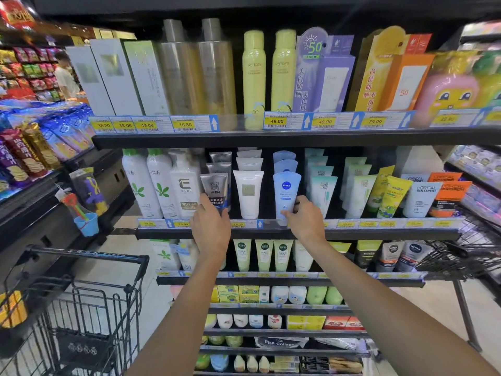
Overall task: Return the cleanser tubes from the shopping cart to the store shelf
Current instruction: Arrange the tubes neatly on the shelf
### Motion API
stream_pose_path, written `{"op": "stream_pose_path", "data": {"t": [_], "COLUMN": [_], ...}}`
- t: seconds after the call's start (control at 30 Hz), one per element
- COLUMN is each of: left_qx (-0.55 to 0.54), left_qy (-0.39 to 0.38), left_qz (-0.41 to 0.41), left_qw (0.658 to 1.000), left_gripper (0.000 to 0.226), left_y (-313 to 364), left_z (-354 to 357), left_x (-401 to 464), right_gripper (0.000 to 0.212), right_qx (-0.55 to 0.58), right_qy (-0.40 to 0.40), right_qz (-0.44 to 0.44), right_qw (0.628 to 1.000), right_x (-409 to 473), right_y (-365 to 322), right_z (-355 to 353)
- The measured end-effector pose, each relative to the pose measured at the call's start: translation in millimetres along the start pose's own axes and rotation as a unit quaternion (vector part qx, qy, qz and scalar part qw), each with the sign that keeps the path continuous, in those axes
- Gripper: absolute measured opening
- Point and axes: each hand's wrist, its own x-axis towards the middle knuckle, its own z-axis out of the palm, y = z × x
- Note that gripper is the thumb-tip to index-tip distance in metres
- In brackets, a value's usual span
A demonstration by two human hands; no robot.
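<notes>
Forearms lead to my hands: left hand (210, 225) closed round grey tube (215, 189), right hand (305, 219) pinching blue tube (286, 195) — light, squashy, slippery; I'd grip low — at the cap.

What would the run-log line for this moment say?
left hand: on grey MEN tube | right hand: on blue Nivea tube | both tubes on shelf
</notes>
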Motion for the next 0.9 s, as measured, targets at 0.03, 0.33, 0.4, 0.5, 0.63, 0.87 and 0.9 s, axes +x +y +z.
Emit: {"op": "stream_pose_path", "data": {"t": [0.03, 0.33, 0.4, 0.5, 0.63, 0.87, 0.9], "left_qx": [-0.001, 0.004, -0.001, -0.002, 0.014, 0.055, 0.058], "left_qy": [0.000, -0.014, -0.018, -0.016, -0.023, -0.061, -0.069], "left_qz": [0.003, 0.005, 0.000, 0.007, 0.015, 0.091, 0.105], "left_qw": [1.000, 1.000, 1.000, 1.000, 1.000, 0.992, 0.990], "left_gripper": [0.061, 0.052, 0.052, 0.056, 0.059, 0.056, 0.057], "left_y": [0, -4, -5, -5, 5, 63, 74], "left_z": [0, -1, -2, -5, -12, -15, -14], "left_x": [-1, -3, -7, -17, -42, -100, -110], "right_gripper": [0.033, 0.040, 0.044, 0.046, 0.054, 0.059, 0.060], "right_qx": [-0.001, -0.019, -0.019, -0.025, -0.042, -0.104, -0.109], "right_qy": [-0.003, -0.012, -0.011, -0.004, 0.009, 0.034, 0.033], "right_qz": [-0.003, -0.017, -0.026, -0.045, -0.078, -0.097, -0.089], "right_qw": [1.000, 1.000, 0.999, 0.999, 0.996, 0.989, 0.989], "right_x": [0, -7, -12, -23, -42, -81, -86], "right_y": [0, -2, -2, 1, 7, 42, 50], "right_z": [0, -6, -8, -14, -32, -98, -110]}}
